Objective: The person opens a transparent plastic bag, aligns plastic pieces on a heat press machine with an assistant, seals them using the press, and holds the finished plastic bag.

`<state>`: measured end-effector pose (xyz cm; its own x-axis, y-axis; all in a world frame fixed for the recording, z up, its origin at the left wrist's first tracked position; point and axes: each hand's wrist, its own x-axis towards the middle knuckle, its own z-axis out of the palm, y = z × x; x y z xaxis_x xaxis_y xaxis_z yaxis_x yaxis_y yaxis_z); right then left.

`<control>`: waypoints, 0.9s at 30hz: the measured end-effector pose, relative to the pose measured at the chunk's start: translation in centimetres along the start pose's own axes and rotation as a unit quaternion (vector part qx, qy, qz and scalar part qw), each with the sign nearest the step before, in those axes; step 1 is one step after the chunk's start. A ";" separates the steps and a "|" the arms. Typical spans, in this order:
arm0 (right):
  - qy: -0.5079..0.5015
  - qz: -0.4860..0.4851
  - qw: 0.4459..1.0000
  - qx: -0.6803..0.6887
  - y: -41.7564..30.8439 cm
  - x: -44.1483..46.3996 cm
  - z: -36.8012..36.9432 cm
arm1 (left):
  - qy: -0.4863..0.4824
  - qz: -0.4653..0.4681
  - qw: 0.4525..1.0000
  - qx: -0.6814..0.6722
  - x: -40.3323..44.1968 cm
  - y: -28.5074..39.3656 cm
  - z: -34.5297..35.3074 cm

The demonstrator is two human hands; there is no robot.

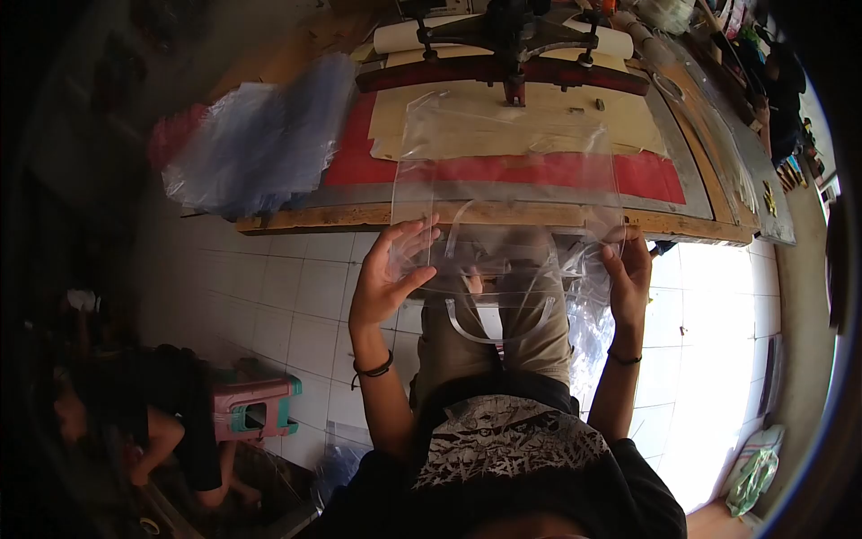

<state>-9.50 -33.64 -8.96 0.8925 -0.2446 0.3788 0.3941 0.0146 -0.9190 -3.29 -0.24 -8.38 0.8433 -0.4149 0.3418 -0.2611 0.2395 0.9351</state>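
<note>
A clear plastic bag [512, 193] lies partly on the workbench and hangs over its front edge toward me. Curved clear handles [492, 340] show at its near end. My left hand [388, 274] holds the bag's left side, thumb and fingers spaced apart along the plastic. At the right side, my right hand [630, 269] grips the edge between thumb and fingers; some fingertips are hidden by the film. Beneath the bag is a red sheet [660, 177], partly covered by a tan sheet [628, 130]. A dark press bar [395, 77] spans the bench above the bag's far end.
A stack of clear bluish plastic sheets [256, 148] overhangs the bench's left end. The wooden bench edge [314, 217] runs across in front of me. A pink and green stool [256, 404] and another person [171, 431] are at lower left. More loose plastic [591, 337] hangs at right.
</note>
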 end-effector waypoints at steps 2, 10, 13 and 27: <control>0.001 -0.020 1.000 -0.019 -0.8 -0.6 0.0 | -0.008 0.030 0.999 0.015 -1.0 0.2 0.0; -0.005 -0.104 0.995 0.004 -3.2 -3.3 2.3 | -0.078 0.188 0.944 -0.258 -5.2 1.0 -1.2; 0.003 -0.123 0.991 0.044 -3.3 -2.7 5.2 | -0.087 0.279 0.896 -0.333 -6.3 2.4 -0.9; -0.372 -0.177 0.906 0.101 -4.4 0.1 19.1 | 0.344 0.139 0.921 0.118 -25.5 11.5 -8.8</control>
<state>-6.95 -15.19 -2.74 0.5737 0.4503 0.6842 0.6494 0.2591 -0.7150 -23.67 20.86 -7.16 0.8046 0.3082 0.5076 -0.5390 0.0205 0.8420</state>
